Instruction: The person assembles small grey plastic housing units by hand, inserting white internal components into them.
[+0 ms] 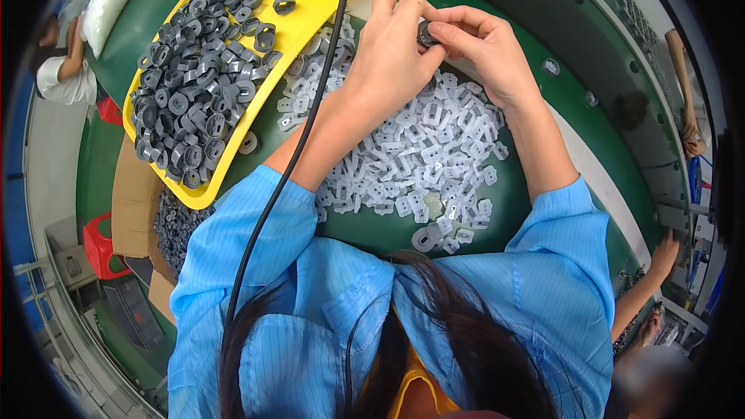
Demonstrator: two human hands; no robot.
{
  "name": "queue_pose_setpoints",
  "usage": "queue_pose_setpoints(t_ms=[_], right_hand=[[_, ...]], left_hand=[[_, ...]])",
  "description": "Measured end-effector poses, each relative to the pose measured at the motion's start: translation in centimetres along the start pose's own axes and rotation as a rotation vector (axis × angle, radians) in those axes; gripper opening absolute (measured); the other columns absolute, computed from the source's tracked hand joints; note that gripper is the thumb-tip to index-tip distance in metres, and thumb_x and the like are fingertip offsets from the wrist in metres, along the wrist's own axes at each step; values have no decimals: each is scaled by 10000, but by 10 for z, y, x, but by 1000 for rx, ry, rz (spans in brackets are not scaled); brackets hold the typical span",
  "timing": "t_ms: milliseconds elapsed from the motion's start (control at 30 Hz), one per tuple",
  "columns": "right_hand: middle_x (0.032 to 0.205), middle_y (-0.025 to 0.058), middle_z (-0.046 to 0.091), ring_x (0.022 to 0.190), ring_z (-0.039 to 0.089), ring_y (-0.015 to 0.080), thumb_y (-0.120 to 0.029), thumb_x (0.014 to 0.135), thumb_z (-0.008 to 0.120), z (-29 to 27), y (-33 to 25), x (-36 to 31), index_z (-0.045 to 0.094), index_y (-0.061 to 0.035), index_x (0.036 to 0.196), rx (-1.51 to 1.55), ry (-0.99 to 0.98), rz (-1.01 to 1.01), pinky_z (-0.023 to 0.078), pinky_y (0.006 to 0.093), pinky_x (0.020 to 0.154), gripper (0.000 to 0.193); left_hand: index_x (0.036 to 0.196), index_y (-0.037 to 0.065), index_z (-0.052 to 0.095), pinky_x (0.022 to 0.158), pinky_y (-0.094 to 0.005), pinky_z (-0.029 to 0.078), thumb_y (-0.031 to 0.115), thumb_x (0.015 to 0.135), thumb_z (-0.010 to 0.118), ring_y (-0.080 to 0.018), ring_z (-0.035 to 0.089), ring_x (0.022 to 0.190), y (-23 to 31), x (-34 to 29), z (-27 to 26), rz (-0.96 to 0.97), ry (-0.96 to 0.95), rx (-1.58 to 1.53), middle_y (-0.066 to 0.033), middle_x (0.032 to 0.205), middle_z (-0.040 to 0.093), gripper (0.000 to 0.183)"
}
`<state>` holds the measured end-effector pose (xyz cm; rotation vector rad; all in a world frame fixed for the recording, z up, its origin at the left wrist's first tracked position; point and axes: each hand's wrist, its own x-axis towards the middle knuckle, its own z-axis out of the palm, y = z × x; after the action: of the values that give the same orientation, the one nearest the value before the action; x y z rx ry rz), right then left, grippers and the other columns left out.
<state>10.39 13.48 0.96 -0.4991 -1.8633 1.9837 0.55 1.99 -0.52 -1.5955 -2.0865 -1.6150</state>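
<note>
Both my hands meet above the far side of a pile of small clear plastic parts (pixel 411 147). My left hand (pixel 396 43) and my right hand (pixel 485 50) are closed with the fingertips together on one dark grey ring-shaped plastic part (pixel 425 34). Fingers cover much of that part, so whether a clear piece sits in it cannot be seen. To the left, a yellow tray (pixel 310 8) holds a heap of similar dark grey ring parts (pixel 202 70).
A cardboard box (pixel 132 202) of small grey parts stands below the tray. A black cable (pixel 291 163) crosses in front of my left forearm. Other people work at the left (pixel 66 70) and lower right (pixel 652 271). A red stool (pixel 101 247) stands at left.
</note>
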Motion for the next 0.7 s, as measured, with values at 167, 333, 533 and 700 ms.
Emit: queue_pose_setpoints(t_ms=[167, 333, 533, 700], right_hand=[[794, 42, 659, 699, 597, 82, -123, 801, 708, -13, -4, 1, 656, 7, 969, -189, -40, -76, 471, 198, 665, 219], [762, 53, 651, 678, 584, 76, -78, 749, 693, -17, -22, -4, 637, 11, 856, -237, -152, 71, 465, 217, 615, 150], [789, 65, 662, 704, 611, 89, -79, 738, 678, 0, -18, -10, 633, 15, 875, -710, 48, -193, 496, 244, 658, 172], [865, 78, 667, 798, 638, 119, -43, 815, 649, -17, -11, -3, 626, 18, 946, 6, -199, -92, 504, 210, 711, 146]], left_hand=[[983, -14, 556, 626, -247, 567, -22, 706, 733, -178, 626, 816, 7, 1, -8, 11, -68, 36, -114, 1152, 436, 329], [924, 45, 621, 635, -290, 551, -2, 695, 739, -182, 620, 730, 5, 4, -15, 60, -189, 4, -96, 1156, 454, 261], [912, 44, 613, 611, -307, 541, -5, 683, 725, -200, 635, 682, 8, 5, -14, 93, -151, -5, -99, 1130, 479, 260], [945, -14, 611, 708, -272, 596, -26, 698, 754, -179, 661, 860, 18, 7, -14, 94, -149, -100, -89, 1163, 464, 285]])
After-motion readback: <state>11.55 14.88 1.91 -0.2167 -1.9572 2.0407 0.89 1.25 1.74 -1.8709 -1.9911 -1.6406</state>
